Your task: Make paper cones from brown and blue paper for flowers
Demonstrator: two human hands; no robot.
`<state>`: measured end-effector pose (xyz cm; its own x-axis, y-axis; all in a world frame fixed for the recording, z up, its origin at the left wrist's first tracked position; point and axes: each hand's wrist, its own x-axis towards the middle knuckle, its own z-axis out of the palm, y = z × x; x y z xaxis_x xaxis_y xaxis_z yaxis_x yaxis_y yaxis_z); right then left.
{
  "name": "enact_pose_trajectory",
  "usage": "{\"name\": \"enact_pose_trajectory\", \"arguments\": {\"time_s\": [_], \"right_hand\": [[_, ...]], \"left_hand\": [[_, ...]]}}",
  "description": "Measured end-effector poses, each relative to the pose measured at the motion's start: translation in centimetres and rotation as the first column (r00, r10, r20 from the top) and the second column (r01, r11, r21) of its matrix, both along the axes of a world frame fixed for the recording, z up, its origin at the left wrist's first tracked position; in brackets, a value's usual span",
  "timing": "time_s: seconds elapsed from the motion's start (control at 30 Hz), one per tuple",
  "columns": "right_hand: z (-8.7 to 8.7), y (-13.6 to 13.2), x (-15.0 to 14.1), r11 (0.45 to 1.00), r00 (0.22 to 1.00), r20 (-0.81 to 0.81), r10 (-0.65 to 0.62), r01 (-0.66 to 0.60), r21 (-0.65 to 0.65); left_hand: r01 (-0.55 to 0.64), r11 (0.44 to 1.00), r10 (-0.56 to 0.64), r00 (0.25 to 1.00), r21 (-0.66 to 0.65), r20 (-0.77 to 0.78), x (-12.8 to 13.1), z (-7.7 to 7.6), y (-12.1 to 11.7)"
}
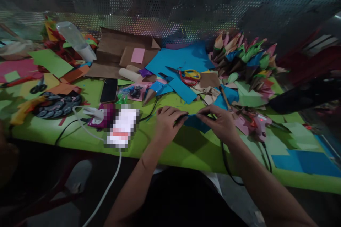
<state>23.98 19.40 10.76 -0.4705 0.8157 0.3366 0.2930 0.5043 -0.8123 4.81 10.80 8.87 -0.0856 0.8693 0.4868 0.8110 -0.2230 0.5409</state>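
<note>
A small piece of blue paper point(197, 123) is stretched between my two hands, just above the front of the green table. My left hand point(170, 122) pinches its left end between thumb and fingers. At the upper right edge, my right hand point(220, 122) pinches the same paper. Part of the sheet is hidden by my fingers. Right of my right hand lies a pink glue gun point(259, 126) with a small red light. Scissors with red and yellow handles point(190, 75) rest on blue paper scraps beyond my hands.
A bunch of paper cones with coloured tops point(247, 56) stands at the back right. Left of my hands are a lit phone point(122, 127) on a white cable, a dark phone point(109, 90) and a yellow glue gun point(28, 109). Brown paper point(112, 48) leans at the back.
</note>
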Motion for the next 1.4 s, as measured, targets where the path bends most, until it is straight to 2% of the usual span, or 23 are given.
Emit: {"name": "enact_pose_trajectory", "arguments": {"time_s": [0.23, 0.5, 0.63, 0.73, 0.83, 0.9, 1.03, 1.1, 1.23, 1.4], "right_hand": [[-0.6, 0.1, -0.3, 0.995, 0.999, -0.037, -0.036, 0.033, -0.093], [-0.6, -0.1, -0.7, 0.991, 1.0, -0.03, 0.004, -0.008, -0.133], [-0.7, 0.0, -0.7, 0.976, 0.993, -0.116, -0.006, -0.019, -0.216], [-0.9, 0.4, -0.6, 0.95, 0.988, -0.147, -0.039, -0.009, -0.312], [-1.4, 0.8, -0.6, 0.909, 0.986, -0.158, -0.046, -0.024, -0.417], [-1.7, 0.9, -0.7, 0.896, 0.983, -0.179, -0.043, -0.041, -0.442], [-2.0, 0.8, -0.9, 0.909, 0.978, -0.199, -0.055, -0.033, -0.414], [-1.9, 0.6, -1.0, 0.909, 0.977, -0.206, -0.055, -0.036, -0.415], [-1.8, 0.6, -1.3, 0.899, 0.964, -0.258, -0.057, -0.063, -0.432], [-2.0, 0.6, -1.3, 0.863, 0.978, -0.208, 0.001, -0.106, -0.495]], "left_hand": [[0.001, 1.0, 0.002, 0.994, -0.028, 0.109, -0.1, -0.3, 0.2], [0.067, 0.994, -0.056, 0.99, -0.086, 0.128, 0.4, -0.6, 0.6], [0.059, 0.997, -0.042, 0.964, -0.055, 0.263, 0.3, -1.1, 0.9], [0.016, 0.999, 0.006, 0.906, -0.047, 0.424, 0.1, -1.2, 0.9], [0.003, 0.995, 0.051, 0.832, -0.096, 0.553, 0.0, -1.2, 0.8], [0.056, 0.989, 0.039, 0.793, -0.137, 0.607, 0.0, -1.2, 0.8], [0.21, 0.956, -0.011, 0.723, -0.204, 0.691, 0.3, -1.2, 0.8], [0.239, 0.942, -0.002, 0.701, -0.233, 0.713, 0.3, -1.2, 0.9], [0.222, 0.937, 0.068, 0.641, -0.27, 0.764, 0.2, -1.2, 1.0], [0.15, 0.95, 0.166, 0.5, -0.274, 0.85, 0.0, -1.3, 1.2]]}}
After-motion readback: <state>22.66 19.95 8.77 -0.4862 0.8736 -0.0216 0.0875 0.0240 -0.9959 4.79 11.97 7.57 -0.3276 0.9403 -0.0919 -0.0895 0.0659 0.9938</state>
